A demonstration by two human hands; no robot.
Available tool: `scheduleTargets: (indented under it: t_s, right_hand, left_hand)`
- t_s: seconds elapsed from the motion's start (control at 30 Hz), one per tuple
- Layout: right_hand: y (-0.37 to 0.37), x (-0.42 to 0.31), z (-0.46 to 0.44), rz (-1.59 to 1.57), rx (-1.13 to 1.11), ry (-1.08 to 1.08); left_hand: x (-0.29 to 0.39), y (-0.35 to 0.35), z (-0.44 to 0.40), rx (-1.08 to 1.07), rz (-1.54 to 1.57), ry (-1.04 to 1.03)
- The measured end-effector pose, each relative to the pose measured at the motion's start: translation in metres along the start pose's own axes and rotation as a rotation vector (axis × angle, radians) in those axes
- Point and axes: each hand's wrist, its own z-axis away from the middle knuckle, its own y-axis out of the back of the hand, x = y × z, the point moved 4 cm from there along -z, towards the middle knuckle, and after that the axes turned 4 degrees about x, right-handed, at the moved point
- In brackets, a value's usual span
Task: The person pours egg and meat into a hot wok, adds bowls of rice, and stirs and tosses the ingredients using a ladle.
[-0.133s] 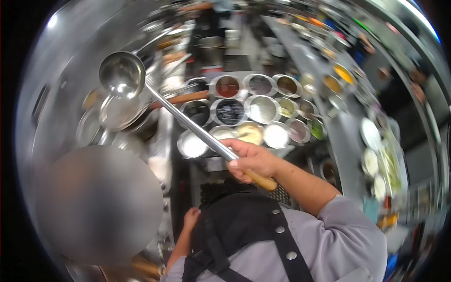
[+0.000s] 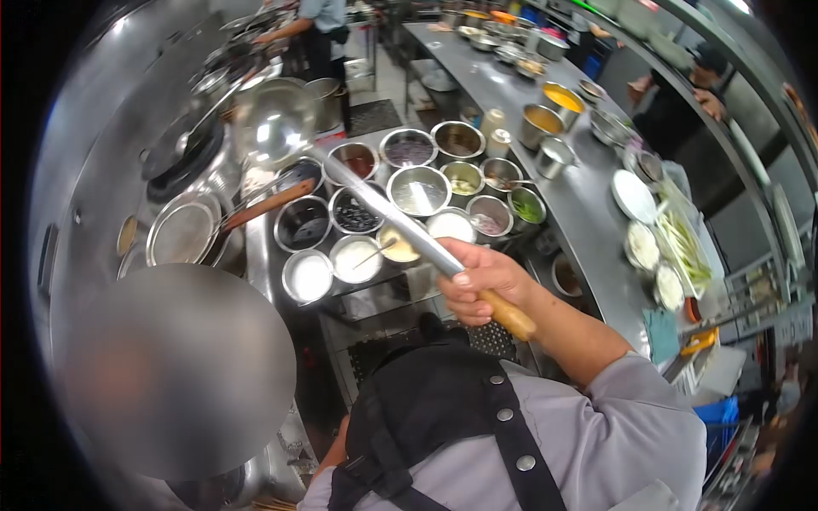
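Observation:
My right hand point(image 2: 484, 281) is wrapped round a long metal ladle point(image 2: 392, 221), just above its wooden handle end. Its round bowl point(image 2: 277, 123) is raised at the upper left, slightly blurred, and the shaft slants over the metal pots. Under the shaft are a pot of yellowish contents point(image 2: 397, 244) and a pot of dark contents point(image 2: 356, 209). Of my left arm point(image 2: 336, 444) only a bit shows beside the black apron point(image 2: 417, 387); that hand's fingers are hidden.
A strainer point(image 2: 183, 230) and a wooden handle point(image 2: 269, 208) lie at the left. Along the right runs a steel counter point(image 2: 579, 230) with pots, a white plate point(image 2: 634, 196) and a tray of green stalks point(image 2: 684, 243). Another person point(image 2: 319, 38) stands at the far end.
The view has shifted and sharpened. The ladle's bowl has moved right, and my right hand, still holding it, sits slightly further right. My left hand, visible before, is now hidden.

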Motion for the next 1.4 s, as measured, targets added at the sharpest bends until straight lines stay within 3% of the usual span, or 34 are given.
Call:
scheduleTargets:
  t_s: [0.03,0.1,0.23,0.43,0.6,0.67,0.7,0.73,0.77,0.8,0.9,0.93,0.97,1.1,1.17,1.23,1.4]
  right_hand:
    - [0.012,-0.01,0.016,0.028,0.092,0.066]
    - [0.04,-0.029,0.045,0.024,0.194,0.226]
    - [0.094,-0.059,0.11,0.109,0.604,0.501]
    - [0.179,-0.102,0.205,-0.182,0.689,0.735]
    - [0.24,-0.11,0.287,-0.309,0.718,0.743]
    - [0.254,-0.11,0.313,-0.33,0.722,0.74]
    - [0.26,-0.11,0.324,-0.33,0.726,0.719]
    - [0.266,-0.11,0.334,-0.327,0.723,0.69]
    - [0.271,-0.11,0.342,-0.328,0.711,0.668]
    - [0.276,-0.113,0.35,-0.369,0.659,0.658]
    - [0.283,-0.123,0.362,-0.414,0.567,0.625]
    - [0.283,-0.126,0.362,-0.43,0.554,0.635]
    - [0.28,-0.128,0.359,-0.433,0.545,0.627]
    - [0.272,-0.144,0.352,-0.328,0.63,0.68]
    - [0.259,-0.154,0.346,-0.302,0.725,0.629]
    - [0.255,-0.163,0.342,-0.307,0.734,0.633]
    - [0.267,-0.184,0.322,-0.311,0.763,0.593]
  left_hand:
    - [0.002,-0.003,-0.002,-0.023,0.107,0.167]
    - [0.003,0.005,-0.015,-0.032,0.137,0.255]
    - [0.044,0.04,-0.043,-0.031,0.108,0.27]
    - [0.143,0.067,-0.098,0.008,0.037,0.163]
    - [0.294,0.069,-0.156,0.042,0.004,-0.127]
    - [0.405,0.067,-0.171,0.041,-0.01,-0.309]
    - [0.468,0.069,-0.174,0.124,-0.125,-0.506]
    - [0.52,0.068,-0.183,-0.101,0.164,-0.287]
    - [0.554,0.061,-0.204,-0.152,0.444,-0.384]
    - [0.609,0.067,-0.211,-0.132,0.434,-0.352]
    - [0.739,0.097,-0.261,0.038,0.353,-0.633]
    - [0.767,0.098,-0.293,-0.117,0.656,-0.648]
    - [0.807,0.107,-0.299,-0.068,0.702,-0.541]
    - [0.891,0.116,-0.417,-0.171,0.862,-0.506]
    - [0.911,0.111,-0.465,-0.022,0.849,-0.301]
    - [0.929,0.104,-0.491,-0.009,0.828,-0.15]
    - [0.95,0.101,-0.53,-0.069,0.806,-0.193]
